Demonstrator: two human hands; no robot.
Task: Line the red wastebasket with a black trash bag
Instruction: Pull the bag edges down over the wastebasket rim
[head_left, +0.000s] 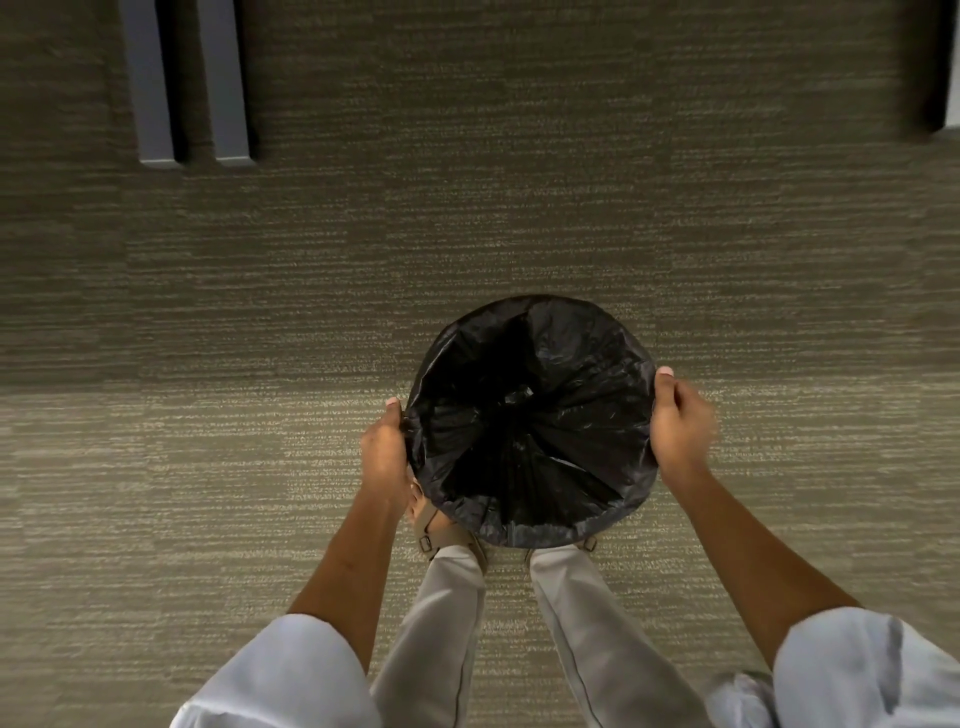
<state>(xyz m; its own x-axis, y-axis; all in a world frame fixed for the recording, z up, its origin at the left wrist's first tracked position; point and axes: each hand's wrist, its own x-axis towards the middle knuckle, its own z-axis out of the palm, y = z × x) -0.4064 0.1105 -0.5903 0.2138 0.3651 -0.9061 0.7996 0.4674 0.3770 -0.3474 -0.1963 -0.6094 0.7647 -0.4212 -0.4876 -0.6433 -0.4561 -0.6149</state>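
A black trash bag (530, 415) is spread wide in a round opening, seen from straight above; its folds run down into a dark centre. The bag's edge is turned over a round rim and covers it all around, so no red of the wastebasket shows. My left hand (384, 452) grips the bag's edge on the left side, thumb up along the rim. On the right side my right hand (678, 421) pinches the bag's edge, slightly blurred.
Grey-beige striped carpet (260, 364) lies all around. Two grey furniture legs (156, 83) stand at the far left, and a dark leg with a white edge (940, 62) at the far right. My sandalled feet (431, 530) are just below the bag.
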